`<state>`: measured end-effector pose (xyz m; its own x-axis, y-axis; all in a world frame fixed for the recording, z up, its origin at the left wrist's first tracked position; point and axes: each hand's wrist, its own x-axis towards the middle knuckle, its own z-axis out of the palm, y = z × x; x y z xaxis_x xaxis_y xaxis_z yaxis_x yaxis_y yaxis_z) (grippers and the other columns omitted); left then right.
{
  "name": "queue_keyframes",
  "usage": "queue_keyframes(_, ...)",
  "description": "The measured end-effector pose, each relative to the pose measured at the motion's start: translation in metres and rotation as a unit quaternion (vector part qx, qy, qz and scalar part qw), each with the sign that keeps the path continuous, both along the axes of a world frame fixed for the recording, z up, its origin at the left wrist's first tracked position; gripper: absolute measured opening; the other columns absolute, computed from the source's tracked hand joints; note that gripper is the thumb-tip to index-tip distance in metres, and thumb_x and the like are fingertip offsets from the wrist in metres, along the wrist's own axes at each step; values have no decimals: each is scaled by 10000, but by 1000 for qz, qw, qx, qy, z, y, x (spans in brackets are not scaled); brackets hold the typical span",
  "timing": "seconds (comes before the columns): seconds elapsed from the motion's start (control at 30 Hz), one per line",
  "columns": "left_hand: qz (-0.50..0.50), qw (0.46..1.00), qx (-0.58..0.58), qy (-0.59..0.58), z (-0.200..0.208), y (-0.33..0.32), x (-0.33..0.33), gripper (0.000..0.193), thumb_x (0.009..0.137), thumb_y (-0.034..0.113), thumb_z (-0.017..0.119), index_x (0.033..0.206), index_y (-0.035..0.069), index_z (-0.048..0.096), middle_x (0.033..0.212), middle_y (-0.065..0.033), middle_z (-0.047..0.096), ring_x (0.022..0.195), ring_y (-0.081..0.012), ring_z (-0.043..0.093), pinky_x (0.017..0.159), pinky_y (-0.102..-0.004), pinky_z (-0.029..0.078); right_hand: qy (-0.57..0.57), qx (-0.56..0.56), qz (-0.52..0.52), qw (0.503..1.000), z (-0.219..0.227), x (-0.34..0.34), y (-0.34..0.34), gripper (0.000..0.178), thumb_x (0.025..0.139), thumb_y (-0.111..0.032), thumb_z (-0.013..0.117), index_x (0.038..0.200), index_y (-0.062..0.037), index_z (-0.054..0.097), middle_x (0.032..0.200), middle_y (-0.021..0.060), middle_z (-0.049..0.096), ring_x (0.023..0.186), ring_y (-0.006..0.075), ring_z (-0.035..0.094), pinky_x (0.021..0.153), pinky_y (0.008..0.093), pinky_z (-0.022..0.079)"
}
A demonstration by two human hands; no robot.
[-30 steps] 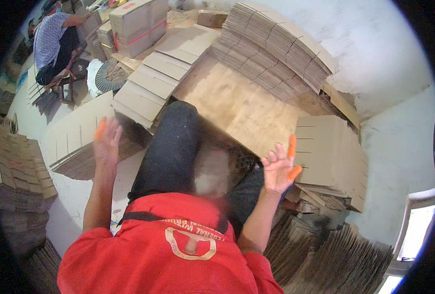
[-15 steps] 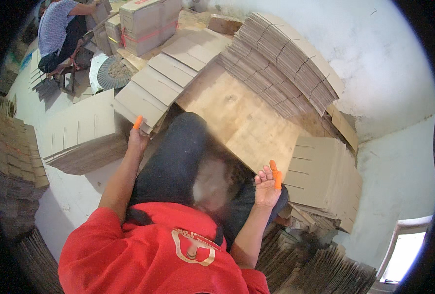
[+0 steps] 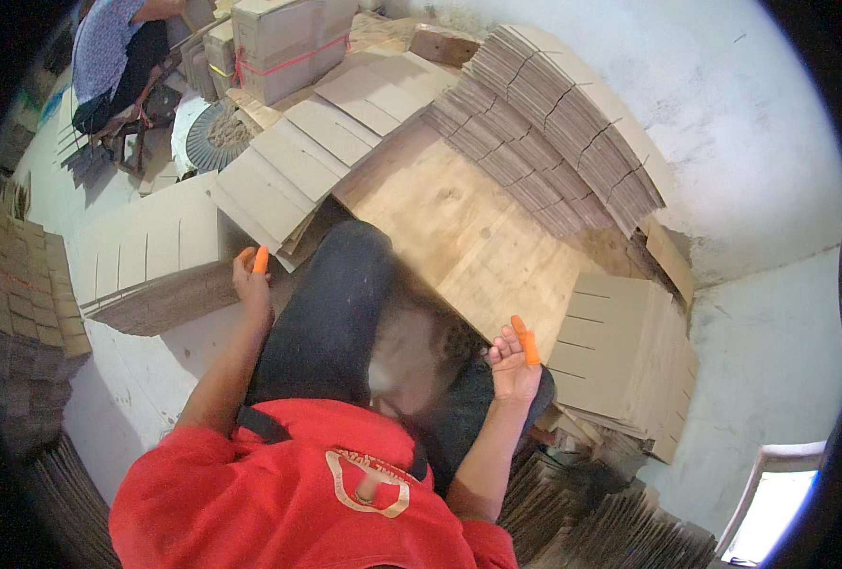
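My left hand [image 3: 253, 281] is raised near the corner of a fanned row of cardboard sheets [image 3: 275, 190], with orange covers on its fingertips. Its fingers are apart and I see nothing in them. My right hand [image 3: 513, 370] is turned palm up over my right knee, fingers loosely spread and holding nothing; it wears orange finger covers too. Between the hands lies a bare wooden board [image 3: 468, 237]. Right of it, close to my right hand, stands a stack of slotted cardboard pieces [image 3: 596, 351].
Tall bundles of cardboard [image 3: 554, 123] stand against the wall behind the board. Another slotted stack [image 3: 150, 242] and piled bundles [image 3: 32, 313] are at left. Farther back are a strapped carton [image 3: 293, 52], a round grey ribbed object [image 3: 220, 136] and another person [image 3: 108, 57].
My left hand has drawn slightly back from the edge of the fanned cardboard sheets. The right hand has shifted a little to the left, still open.
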<state>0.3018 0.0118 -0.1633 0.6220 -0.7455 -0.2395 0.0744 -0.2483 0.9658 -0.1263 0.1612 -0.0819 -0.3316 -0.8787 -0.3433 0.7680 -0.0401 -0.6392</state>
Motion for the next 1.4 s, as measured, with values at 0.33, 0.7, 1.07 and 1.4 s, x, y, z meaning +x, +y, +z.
queue_keyframes(0.33,-460,485,-227,-708,101,-169,-104,529,838,257,649,1341,136,535,1501,-83,363,1439,-301,205,1121,-536,229,20,3,138,990,-10,13,-111,423,956,-240,524,1292,16,515,993,146,676,821,247,660,700,354,555)
queue_keyframes(0.7,-431,398,-103,-803,20,-301,-135,590,876,178,530,1436,66,386,1572,-91,231,1467,-315,142,1173,-522,152,81,147,126,978,10,20,-115,369,905,-186,612,1211,18,585,930,141,668,664,214,660,575,300,541)
queue_keyframes(1.07,-537,601,-232,-544,39,-245,-144,723,856,273,674,1476,116,338,1524,-110,331,1416,-323,291,1137,-456,274,90,118,129,981,17,8,-118,365,916,-110,568,1232,70,547,928,157,687,693,201,678,596,305,564)
queue_keyframes(1.4,-579,587,-150,-546,125,0,-97,914,774,452,709,1467,28,291,1421,-178,422,1333,-357,373,1143,-492,231,180,96,160,966,0,5,-118,344,933,-125,523,1226,48,572,973,161,682,705,214,676,588,284,558)
